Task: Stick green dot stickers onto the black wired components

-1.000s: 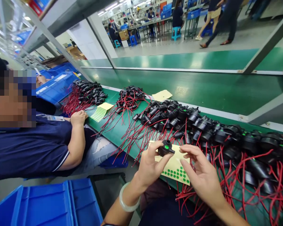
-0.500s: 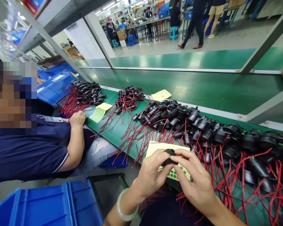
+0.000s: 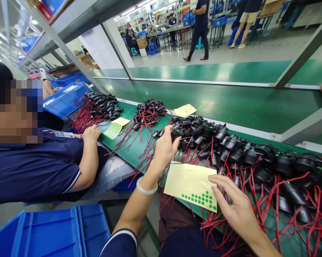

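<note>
My left hand [image 3: 164, 148] is closed on a black pump-like part [image 3: 174, 135] with a green dot on it, at the near edge of the heap. More black pump-like parts [image 3: 221, 135] with red wires lie piled along the bench to the right. Below them lies a pale yellow sticker sheet [image 3: 186, 176]; its remaining green dots [image 3: 201, 198] sit along the lower right. At the right edge of that sheet is my right hand [image 3: 234, 205], fingers stretched and apart, holding nothing that I can see.
A co-worker [image 3: 34, 167] sits at the left, hand on the green bench [image 3: 107, 141]. Nearby lie another dotted sheet [image 3: 114, 130] and a smaller heap of parts [image 3: 102, 105]. Blue crates [image 3: 50, 232] stand low at the left. A grey frame post [image 3: 302, 46] rises at the right.
My left hand has moved up and away to the heap with the black pump-like part. My right hand has let go of it and moved down right, uncovering the sheet.
</note>
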The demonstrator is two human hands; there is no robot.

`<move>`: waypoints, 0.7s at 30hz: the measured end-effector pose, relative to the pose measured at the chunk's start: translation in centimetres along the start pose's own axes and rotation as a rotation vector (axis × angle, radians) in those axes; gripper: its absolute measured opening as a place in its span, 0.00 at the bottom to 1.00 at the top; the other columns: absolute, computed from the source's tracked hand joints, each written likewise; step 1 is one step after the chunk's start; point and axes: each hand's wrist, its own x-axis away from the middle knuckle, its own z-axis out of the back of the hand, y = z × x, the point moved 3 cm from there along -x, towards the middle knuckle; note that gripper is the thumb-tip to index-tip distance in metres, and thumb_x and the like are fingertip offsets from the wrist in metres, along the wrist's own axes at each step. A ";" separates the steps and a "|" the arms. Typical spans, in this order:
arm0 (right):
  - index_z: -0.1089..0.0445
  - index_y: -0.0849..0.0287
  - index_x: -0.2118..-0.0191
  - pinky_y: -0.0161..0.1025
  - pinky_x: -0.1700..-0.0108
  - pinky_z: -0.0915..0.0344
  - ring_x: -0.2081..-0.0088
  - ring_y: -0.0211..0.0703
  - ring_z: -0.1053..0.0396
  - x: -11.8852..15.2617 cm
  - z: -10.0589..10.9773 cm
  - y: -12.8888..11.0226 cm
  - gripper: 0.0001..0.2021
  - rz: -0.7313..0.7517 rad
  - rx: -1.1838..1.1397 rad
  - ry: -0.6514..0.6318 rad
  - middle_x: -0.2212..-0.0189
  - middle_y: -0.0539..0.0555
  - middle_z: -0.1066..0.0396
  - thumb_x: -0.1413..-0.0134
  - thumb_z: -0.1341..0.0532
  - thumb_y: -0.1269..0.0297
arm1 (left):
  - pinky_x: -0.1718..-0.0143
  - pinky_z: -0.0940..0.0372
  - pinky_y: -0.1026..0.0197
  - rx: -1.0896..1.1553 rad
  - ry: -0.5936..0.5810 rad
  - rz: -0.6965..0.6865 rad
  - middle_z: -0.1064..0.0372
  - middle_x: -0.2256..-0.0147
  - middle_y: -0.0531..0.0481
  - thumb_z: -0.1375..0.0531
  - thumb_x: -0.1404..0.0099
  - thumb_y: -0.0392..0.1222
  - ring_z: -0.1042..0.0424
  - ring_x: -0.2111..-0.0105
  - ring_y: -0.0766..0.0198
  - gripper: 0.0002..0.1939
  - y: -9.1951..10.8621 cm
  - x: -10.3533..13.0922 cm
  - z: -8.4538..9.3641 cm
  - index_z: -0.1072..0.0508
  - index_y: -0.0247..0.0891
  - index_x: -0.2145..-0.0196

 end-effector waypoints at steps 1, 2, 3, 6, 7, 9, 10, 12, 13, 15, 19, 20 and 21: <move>0.31 0.55 0.56 0.39 0.53 0.29 0.54 0.43 0.28 0.2 0.2 0.3 0.07 0.007 0.016 0.000 0.57 0.54 0.28 0.36 0.44 0.66 | 0.63 0.31 0.58 -0.011 -0.007 0.001 0.25 0.61 0.42 0.40 0.36 0.39 0.23 0.64 0.55 0.18 -0.4 -1.5 -0.8 0.39 0.36 0.50; 0.31 0.55 0.57 0.39 0.54 0.29 0.55 0.43 0.28 0.3 0.3 0.6 0.06 0.014 0.043 0.001 0.57 0.54 0.28 0.36 0.44 0.66 | 0.62 0.32 0.57 -0.014 -0.014 0.001 0.26 0.60 0.42 0.40 0.36 0.38 0.23 0.63 0.54 0.17 -0.7 -2.9 -1.7 0.38 0.36 0.51; 0.31 0.55 0.57 0.39 0.55 0.29 0.56 0.43 0.28 0.4 0.5 0.8 0.06 0.021 0.076 0.003 0.58 0.54 0.28 0.36 0.44 0.66 | 0.61 0.32 0.57 -0.010 -0.021 -0.004 0.26 0.60 0.41 0.39 0.36 0.38 0.24 0.62 0.54 0.17 -1.0 -4.0 -2.7 0.38 0.36 0.52; 0.32 0.56 0.58 0.42 0.55 0.29 0.56 0.44 0.28 0.9 0.7 1.5 0.05 0.044 0.170 -0.002 0.59 0.55 0.28 0.36 0.45 0.67 | 0.56 0.33 0.54 -0.003 -0.047 -0.045 0.27 0.59 0.39 0.39 0.36 0.37 0.26 0.57 0.52 0.16 -1.7 -6.4 -5.6 0.37 0.34 0.53; 0.32 0.57 0.58 0.42 0.55 0.30 0.56 0.45 0.29 1.1 0.6 1.8 0.05 0.048 0.194 -0.008 0.59 0.56 0.28 0.36 0.45 0.67 | 0.54 0.34 0.53 -0.003 -0.058 -0.064 0.27 0.58 0.38 0.39 0.37 0.38 0.27 0.56 0.51 0.15 -1.8 -6.8 -6.3 0.36 0.34 0.53; 0.33 0.58 0.58 0.43 0.55 0.30 0.57 0.45 0.29 1.6 0.4 2.2 0.05 0.050 0.231 -0.031 0.60 0.56 0.28 0.36 0.45 0.68 | 0.50 0.36 0.51 -0.002 -0.076 -0.090 0.28 0.55 0.36 0.39 0.36 0.38 0.30 0.52 0.50 0.16 -2.0 -6.7 -7.1 0.35 0.32 0.53; 0.33 0.58 0.58 0.43 0.56 0.31 0.58 0.45 0.29 1.9 0.2 2.3 0.05 0.052 0.250 -0.051 0.61 0.56 0.28 0.36 0.45 0.68 | 0.48 0.37 0.50 0.001 -0.069 -0.101 0.29 0.53 0.35 0.39 0.36 0.39 0.31 0.50 0.50 0.16 -1.9 -6.3 -7.0 0.35 0.32 0.52; 0.32 0.57 0.57 0.43 0.56 0.31 0.58 0.45 0.30 2.5 -0.4 2.6 0.06 0.062 0.287 -0.098 0.61 0.55 0.29 0.35 0.46 0.67 | 0.45 0.39 0.48 0.024 -0.022 -0.135 0.32 0.50 0.34 0.40 0.35 0.40 0.34 0.47 0.50 0.18 -1.4 -4.4 -6.2 0.36 0.31 0.49; 0.32 0.57 0.57 0.43 0.57 0.31 0.58 0.45 0.30 2.7 -0.7 2.7 0.07 0.068 0.305 -0.122 0.61 0.55 0.29 0.35 0.46 0.67 | 0.44 0.40 0.48 0.049 -0.006 -0.168 0.32 0.49 0.34 0.41 0.34 0.41 0.35 0.46 0.50 0.19 -1.0 -3.0 -5.6 0.36 0.31 0.48; 0.31 0.57 0.56 0.43 0.57 0.32 0.59 0.46 0.30 3.2 -1.4 3.0 0.09 0.081 0.341 -0.165 0.60 0.56 0.29 0.34 0.48 0.66 | 0.44 0.39 0.47 0.124 -0.039 -0.266 0.33 0.48 0.35 0.42 0.34 0.43 0.35 0.45 0.51 0.21 0.2 0.9 -4.3 0.37 0.32 0.46; 0.30 0.58 0.57 0.45 0.58 0.34 0.58 0.48 0.31 3.7 -2.3 3.5 0.11 0.098 0.413 -0.227 0.60 0.57 0.29 0.34 0.49 0.64 | 0.41 0.39 0.45 0.209 -0.396 -0.471 0.35 0.43 0.32 0.41 0.35 0.49 0.37 0.41 0.49 0.29 1.9 10.0 -3.4 0.40 0.31 0.41; 0.30 0.58 0.57 0.45 0.57 0.35 0.57 0.49 0.31 3.7 -2.5 3.6 0.11 0.103 0.430 -0.242 0.60 0.57 0.29 0.33 0.50 0.65 | 0.41 0.39 0.45 0.191 -0.463 -0.469 0.36 0.43 0.32 0.40 0.35 0.50 0.38 0.40 0.49 0.31 2.0 11.8 -3.4 0.41 0.31 0.40; 0.30 0.58 0.57 0.45 0.57 0.35 0.56 0.49 0.32 3.8 -2.6 3.6 0.11 0.107 0.445 -0.257 0.60 0.57 0.28 0.33 0.50 0.65 | 0.40 0.40 0.45 0.164 -0.513 -0.458 0.37 0.42 0.32 0.40 0.36 0.51 0.39 0.39 0.48 0.33 1.9 13.2 -3.5 0.42 0.31 0.39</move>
